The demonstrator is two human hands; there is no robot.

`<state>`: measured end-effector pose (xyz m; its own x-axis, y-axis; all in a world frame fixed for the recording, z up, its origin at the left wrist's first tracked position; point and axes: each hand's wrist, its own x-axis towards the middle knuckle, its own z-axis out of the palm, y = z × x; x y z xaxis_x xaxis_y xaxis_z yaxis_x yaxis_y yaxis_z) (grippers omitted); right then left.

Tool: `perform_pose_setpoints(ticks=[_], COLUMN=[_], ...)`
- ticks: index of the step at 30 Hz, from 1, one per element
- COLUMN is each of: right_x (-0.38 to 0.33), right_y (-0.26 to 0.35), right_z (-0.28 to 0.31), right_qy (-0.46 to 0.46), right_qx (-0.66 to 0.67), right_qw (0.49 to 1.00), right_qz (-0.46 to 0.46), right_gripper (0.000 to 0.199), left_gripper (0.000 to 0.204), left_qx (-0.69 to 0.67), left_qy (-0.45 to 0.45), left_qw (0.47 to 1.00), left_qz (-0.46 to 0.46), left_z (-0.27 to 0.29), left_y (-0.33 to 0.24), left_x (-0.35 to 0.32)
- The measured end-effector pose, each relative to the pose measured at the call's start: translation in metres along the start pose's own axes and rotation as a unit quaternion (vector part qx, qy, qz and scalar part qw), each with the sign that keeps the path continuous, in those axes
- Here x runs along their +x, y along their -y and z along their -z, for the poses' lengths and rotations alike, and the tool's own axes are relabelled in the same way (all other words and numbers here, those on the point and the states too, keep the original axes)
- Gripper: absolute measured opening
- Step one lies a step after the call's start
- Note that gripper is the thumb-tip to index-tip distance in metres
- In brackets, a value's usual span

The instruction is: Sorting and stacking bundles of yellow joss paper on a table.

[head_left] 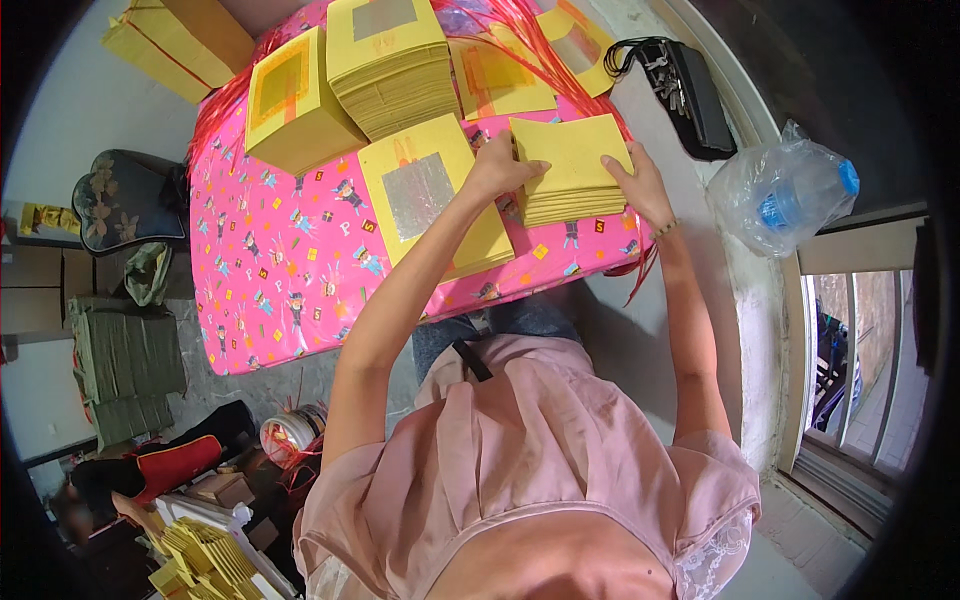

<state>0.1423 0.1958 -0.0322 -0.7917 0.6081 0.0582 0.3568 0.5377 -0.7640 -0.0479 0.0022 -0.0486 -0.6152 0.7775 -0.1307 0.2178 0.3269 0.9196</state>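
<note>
Pink worktop point(270, 325), yellow stack point(572, 160) at its 3 o'clock. Left hand point(498, 168) and right hand point(642, 185) grasp it, fingers at its 9 and 3 o'clock edges — thumbs on top. Probably squaring up; next move calls for even side pressure.

I observe a pink tablecloth point(240, 310) printed with small cartoon figures. To its right I log a bunch of keys point(668, 90) lying on a black case point(707, 115), and just beside the case a clear plastic bag point(745, 190) with blue parts showing. Farther right I record a barred opening point(852, 340). On the left I find a dark heart-shaped chair backrest point(135, 215) bearing a floral pattern, and green bundles point(130, 350) near it. At lower left stands a white bucket point(287, 435) with red strands point(290, 458) about it.
</note>
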Motion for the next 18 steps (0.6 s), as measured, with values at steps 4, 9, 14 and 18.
perform_pose_setpoints(ticks=[4,9,14,18], right_x=[0.000,-0.009,-0.023,-0.006], right_y=[-0.027,0.000,0.066,0.072], right_z=[-0.002,0.002,0.009,-0.010], right_qy=[-0.015,-0.017,-0.077,-0.082], right_qx=[0.034,-0.033,-0.312,-0.234], right_qw=[0.999,0.999,0.945,0.948], right_qz=[0.012,-0.006,0.065,0.202], right_gripper=[0.038,0.041,0.050,0.061], left_gripper=[0.065,0.066,0.068,0.069], left_qx=[0.015,0.032,0.117,0.154], left_qy=[0.011,-0.016,-0.048,-0.037], left_qw=[1.000,0.999,0.992,0.987], left_qz=[0.024,0.013,-0.002,0.030], left_z=[-0.006,-0.004,-0.005,-0.006], left_y=[-0.024,-0.036,-0.038,-0.051], left_x=[-0.012,-0.025,-0.030,-0.033])
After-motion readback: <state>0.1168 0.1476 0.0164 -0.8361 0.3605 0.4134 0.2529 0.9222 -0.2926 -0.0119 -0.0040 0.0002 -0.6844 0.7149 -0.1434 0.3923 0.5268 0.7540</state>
